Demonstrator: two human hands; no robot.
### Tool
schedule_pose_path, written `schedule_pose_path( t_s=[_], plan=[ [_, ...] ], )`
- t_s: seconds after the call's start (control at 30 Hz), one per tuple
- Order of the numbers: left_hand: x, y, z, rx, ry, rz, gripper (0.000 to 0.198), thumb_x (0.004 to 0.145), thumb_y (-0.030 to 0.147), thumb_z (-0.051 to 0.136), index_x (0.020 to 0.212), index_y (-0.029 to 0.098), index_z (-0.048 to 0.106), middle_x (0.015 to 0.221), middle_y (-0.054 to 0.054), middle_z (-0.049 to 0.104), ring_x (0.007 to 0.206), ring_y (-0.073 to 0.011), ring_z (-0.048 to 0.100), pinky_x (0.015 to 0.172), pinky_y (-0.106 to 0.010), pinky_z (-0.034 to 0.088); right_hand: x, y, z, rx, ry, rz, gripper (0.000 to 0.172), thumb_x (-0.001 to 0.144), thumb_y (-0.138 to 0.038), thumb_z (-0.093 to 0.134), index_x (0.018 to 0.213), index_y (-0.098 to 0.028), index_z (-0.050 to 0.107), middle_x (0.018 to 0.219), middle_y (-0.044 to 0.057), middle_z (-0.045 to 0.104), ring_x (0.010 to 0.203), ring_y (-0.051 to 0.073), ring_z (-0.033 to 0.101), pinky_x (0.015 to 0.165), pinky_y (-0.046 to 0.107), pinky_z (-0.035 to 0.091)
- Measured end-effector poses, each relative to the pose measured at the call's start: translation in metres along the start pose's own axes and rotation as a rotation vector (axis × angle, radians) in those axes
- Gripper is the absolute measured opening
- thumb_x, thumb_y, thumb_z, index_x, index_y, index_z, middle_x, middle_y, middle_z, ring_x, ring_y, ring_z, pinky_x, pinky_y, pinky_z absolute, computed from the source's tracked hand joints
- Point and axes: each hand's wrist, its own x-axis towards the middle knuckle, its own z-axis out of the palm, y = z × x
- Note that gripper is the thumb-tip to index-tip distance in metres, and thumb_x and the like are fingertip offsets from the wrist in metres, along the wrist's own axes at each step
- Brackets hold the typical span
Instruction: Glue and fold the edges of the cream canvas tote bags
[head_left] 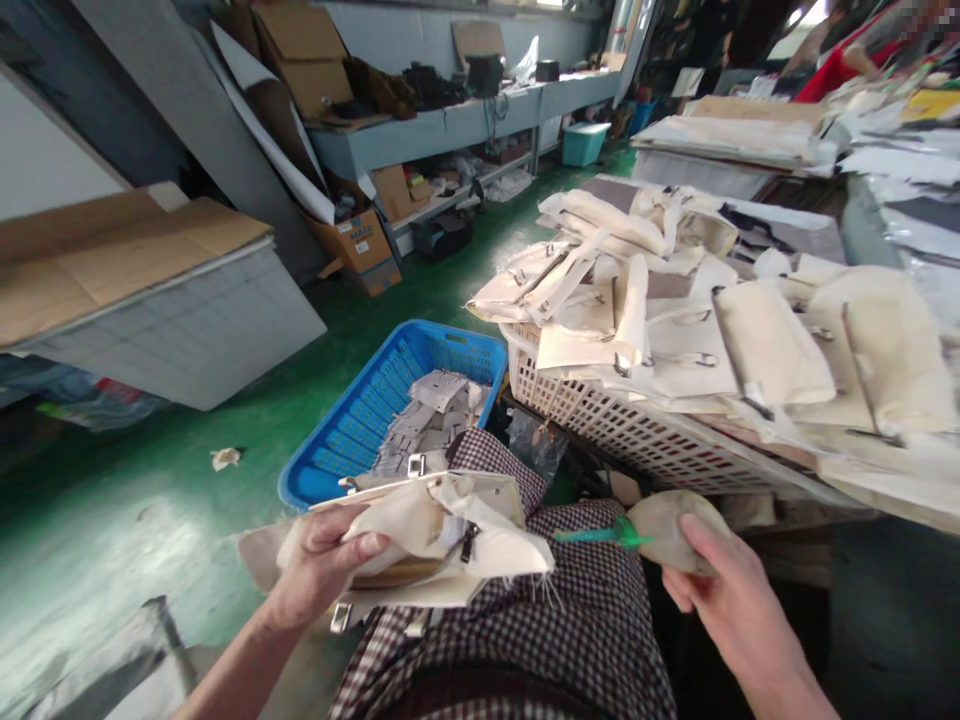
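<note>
Canvas bag (442, 535) crumpled in left hand (319, 565), right hand (731, 600) half-covering green-tipped tool (645, 530).

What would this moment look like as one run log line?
left hand: grips cream canvas bag | right hand: holds green-nozzled bottle, tip toward bag | nearby: blue basket, white basket

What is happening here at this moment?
A seated person holds a cream bag in the left hand, over the lap. The right hand holds a pale tool whose green tip points at the bag. Ahead stand a blue basket of grey pieces and a white basket piled with similar bags.
</note>
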Motion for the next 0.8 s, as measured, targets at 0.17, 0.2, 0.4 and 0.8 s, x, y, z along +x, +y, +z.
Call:
schedule_pose_path(
  t_s=[0.17, 0.2, 0.4, 0.8],
  plan=[
    [0.016, 0.033, 0.01, -0.391, 0.397, -0.275, 0.039, 0.06, 0.048, 0.086, 0.079, 0.016, 0.073, 0.058, 0.0, 0.068, 0.043, -0.0152, 0.056, 0.039, -0.022, 0.046, -0.002, 0.002, 0.003, 0.471, 0.12, 0.128, 0.043, 0.067, -0.047, 0.083, 0.096, -0.017, 0.07, 0.085, 0.006, 0.07, 0.047, 0.005, 0.041, 0.044, 0.019, 0.046],
    [0.022, 0.042, 0.01, -0.46, 0.471, -0.264, 0.037, 0.065, 0.045, 0.084, 0.086, 0.017, 0.072, 0.063, -0.001, 0.071, 0.045, -0.016, 0.059, 0.041, -0.023, 0.049, -0.003, 0.004, 0.006, 0.527, 0.082, 0.14, 0.047, 0.071, -0.051, 0.079, 0.101, -0.016, 0.07, 0.089, 0.008, 0.071, 0.047, 0.004, 0.04, 0.043, 0.017, 0.043],
    [0.053, 0.094, 0.006, -0.812, 0.495, -0.194, 0.017, 0.097, 0.022, 0.053, 0.096, 0.012, 0.067, 0.071, -0.004, 0.073, 0.054, -0.0152, 0.067, 0.051, -0.023, 0.058, -0.017, 0.014, 0.043, 0.576, -0.017, 0.136, 0.058, 0.074, -0.067, 0.07, 0.105, -0.018, 0.072, 0.098, 0.012, 0.072, 0.058, 0.012, 0.055, 0.053, 0.025, 0.054],
    [-0.003, 0.106, 0.051, -1.041, 0.515, -0.341, 0.03, 0.099, 0.001, 0.038, 0.078, 0.011, 0.058, 0.057, 0.001, 0.061, 0.041, -0.0071, 0.059, 0.042, -0.012, 0.055, -0.02, 0.01, 0.091, 0.791, -0.038, -0.117, 0.064, 0.084, -0.073, 0.053, 0.1, -0.015, 0.075, 0.1, 0.01, 0.076, 0.089, 0.019, 0.07, 0.085, 0.03, 0.057]
  ],
)
